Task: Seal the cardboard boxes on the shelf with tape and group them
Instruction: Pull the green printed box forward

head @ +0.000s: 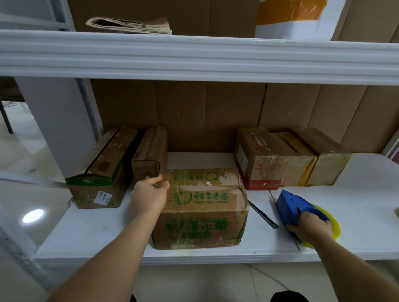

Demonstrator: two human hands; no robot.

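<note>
Nearest, my right hand is curled around the blue tape dispenser with its yellow roll, resting on the white shelf. My left hand grips the top left corner of the middle box, worn brown cardboard with green print and glossy tape. Farther back, 2 boxes stand at left, and 3 taped boxes are grouped at right.

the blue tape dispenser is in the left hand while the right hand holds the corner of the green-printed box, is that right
Not quite: the hands are swapped. In the head view, the right hand grips the blue tape dispenser, and the left hand holds the top left corner of the green-printed box on the shelf.
</note>
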